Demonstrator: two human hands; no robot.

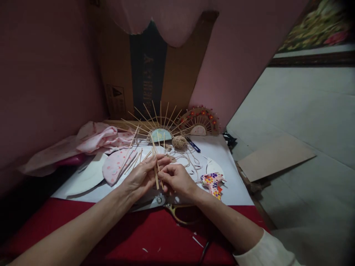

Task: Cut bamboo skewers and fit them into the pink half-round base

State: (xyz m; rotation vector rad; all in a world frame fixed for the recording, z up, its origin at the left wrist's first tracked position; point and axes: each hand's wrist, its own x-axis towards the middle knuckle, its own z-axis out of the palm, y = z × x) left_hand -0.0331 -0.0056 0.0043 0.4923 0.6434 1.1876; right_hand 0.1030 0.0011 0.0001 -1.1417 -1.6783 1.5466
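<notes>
Over the front of the white sheet, my left hand (pixel 146 171) is closed around several thin wooden sticks (pixel 156 178). My right hand (pixel 177 180) pinches the same sticks near their lower ends from the right. Below both hands lie scissors (pixel 177 214) with gold-coloured handles, partly hidden by my right forearm. More loose sticks (pixel 135 162) rest on the sheet to the left, some on a pink dotted fabric piece (pixel 115 166). Behind the hands stands a pale green half-disc (pixel 161 135) with sticks fanning out from it.
A ball of twine (pixel 179 142) and a blue cutter (pixel 193 145) lie behind my hands. To the right is a flowered glue gun (pixel 213 183). A finished-looking fan piece (pixel 198 125) leans at the back near a cardboard box (pixel 180 70). Pink cloth (pixel 97 136) is bunched at left.
</notes>
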